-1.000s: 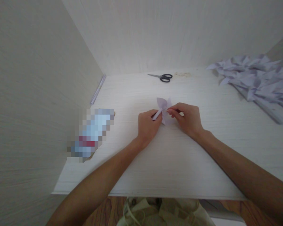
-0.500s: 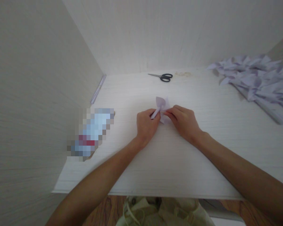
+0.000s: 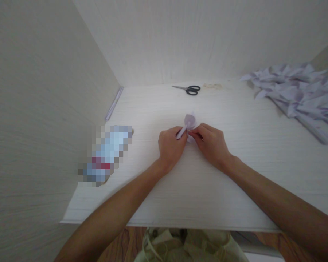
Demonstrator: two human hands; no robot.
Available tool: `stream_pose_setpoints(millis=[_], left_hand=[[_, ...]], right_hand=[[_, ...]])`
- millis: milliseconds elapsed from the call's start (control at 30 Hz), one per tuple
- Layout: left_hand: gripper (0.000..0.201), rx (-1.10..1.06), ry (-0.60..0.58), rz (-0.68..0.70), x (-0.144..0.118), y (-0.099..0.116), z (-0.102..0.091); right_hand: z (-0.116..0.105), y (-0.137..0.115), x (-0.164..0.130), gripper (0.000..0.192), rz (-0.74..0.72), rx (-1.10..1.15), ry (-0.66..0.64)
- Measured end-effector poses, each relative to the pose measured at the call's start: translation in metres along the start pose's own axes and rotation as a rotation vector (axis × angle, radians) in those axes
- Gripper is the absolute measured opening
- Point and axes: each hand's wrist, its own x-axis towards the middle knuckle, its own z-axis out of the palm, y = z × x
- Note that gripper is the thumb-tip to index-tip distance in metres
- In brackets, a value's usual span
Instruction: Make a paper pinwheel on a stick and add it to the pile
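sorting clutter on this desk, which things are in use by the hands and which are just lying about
In use: small lilac paper piece, pinched by left hand and right hand.

Lying about: scissors, pile of folded lilac papers, blurred flat object.

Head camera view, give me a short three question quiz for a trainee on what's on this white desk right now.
1. True or false: the left hand and the right hand both pinch the small pale lilac folded paper piece.
2. Which lies at the back of the white wood-grain desk? A. black-handled scissors B. a stapler C. a glue stick
3. Fill in: the heap of pale lilac folded paper pieces lies on the desk's ____ side.

Key: 1 true; 2 A; 3 right.
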Motion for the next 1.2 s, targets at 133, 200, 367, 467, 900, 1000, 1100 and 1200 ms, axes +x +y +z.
stream_pose_setpoints(millis=[133, 200, 367, 467, 900, 1000, 1100, 1200], left_hand=[[0.022, -0.026, 0.001, -0.008, 0.0005, -0.0003, -0.0003], [0.022, -0.053, 0.002, -0.013, 0.0007, -0.0005, -0.0002], [0.021, -0.114, 0.009, -0.020, 0.0008, -0.0003, -0.0007], [0.022, -0.153, 0.010, -0.040, 0.0012, -0.0001, -0.0012], [0.022, -0.143, 0.007, 0.000, 0.0010, -0.0029, 0.0000], [0.022, -0.134, 0.010, 0.011, 0.0008, -0.0041, 0.0009], [0.020, -0.138, 0.010, 0.028, 0.0005, -0.0053, 0.0016], [0.020, -0.126, -0.008, 0.040, 0.0004, -0.0055, 0.0018]], right_hand=[[0.0000, 0.0011, 0.0007, 0.023, -0.003, 0.024, -0.033], [0.0002, 0.0019, 0.0014, 0.021, 0.009, 0.039, -0.030], [0.0007, 0.0056, 0.0027, 0.020, 0.008, 0.080, 0.018], [0.0007, 0.0080, 0.0026, 0.019, -0.006, 0.092, 0.026], [0.0009, 0.0085, 0.0009, 0.019, -0.028, 0.149, 0.033], [0.0013, 0.0093, 0.0012, 0.019, -0.030, 0.149, 0.027], [0.0012, 0.0095, 0.0015, 0.019, -0.034, 0.150, 0.020], [0.0005, 0.0087, 0.0015, 0.018, -0.029, 0.142, 0.010]])
